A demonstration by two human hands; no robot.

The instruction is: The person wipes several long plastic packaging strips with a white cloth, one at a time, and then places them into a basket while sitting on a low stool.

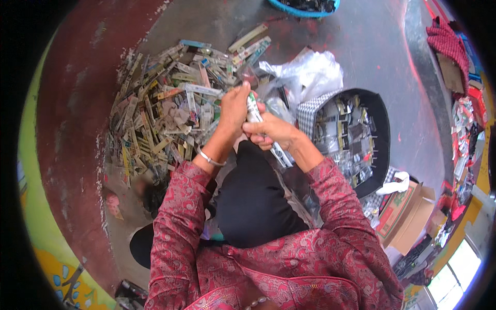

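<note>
Both my hands are closed on a long narrow white packet [254, 110] with green and dark print, held above my dark trouser leg. My left hand [234, 110], with a pale bangle at its wrist, grips the upper end; its thumb points up along the packet. Lower down, my right hand [273, 129] wraps the middle with its thumb across the top. The packet's lower end sticks out beneath the right hand, tilted down to the right. Whether it is one packet or a few together, I cannot tell. Beyond the left hand, a broad pile of similar narrow packets [150, 113] covers the floor.
At my right stands a dark-lined fabric bin [382, 139] with many clear and black packets. Crumpled clear plastic bags [312, 72] lie behind it. A blue basket [305, 13] of dark material is at the far edge. An opened cardboard box [405, 217] sits at lower right.
</note>
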